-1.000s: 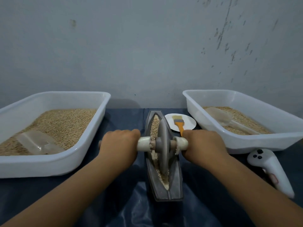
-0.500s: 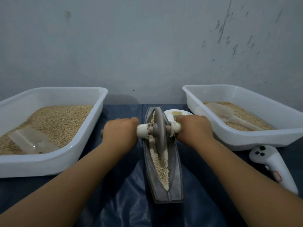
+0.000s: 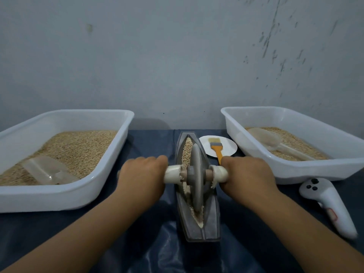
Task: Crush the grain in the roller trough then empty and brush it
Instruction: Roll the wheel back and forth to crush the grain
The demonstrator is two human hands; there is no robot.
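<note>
At the bench's centre, your left hand (image 3: 141, 174) and right hand (image 3: 246, 174) wrap their fingers round the white handles of the grey disc roller (image 3: 196, 174), standing in the grey boat-shaped metal trough (image 3: 211, 221); beige grain (image 3: 188, 148) lies toward 12 o'clock.

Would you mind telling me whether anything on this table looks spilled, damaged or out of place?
One oddity: a white handheld controller lies on the blue cloth beside the right tub, unrelated to grain work. No spilled grain shows on the cloth. The brush lies on its plate, and both hands grip the roller handle.
</note>
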